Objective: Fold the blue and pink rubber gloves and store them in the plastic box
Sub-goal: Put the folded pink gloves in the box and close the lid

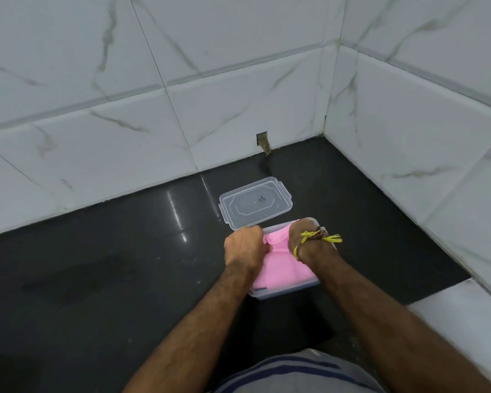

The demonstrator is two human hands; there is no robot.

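The pink glove (278, 262) lies bunched in the plastic box (284, 290), which stands on the dark floor (125, 251) with its clear lid (255, 201) off, just behind it. The left hand (243, 246) has its grip curled on the glove's left edge; the right hand (304, 236) presses down into the box, though whether its fingers pinch the rubber I cannot tell. Only a sliver of blue shows at the box's near corner. Thin rubber looks light, limp and springy, likely to bulge back up, so flattening the folds and holding the edges seems wise.
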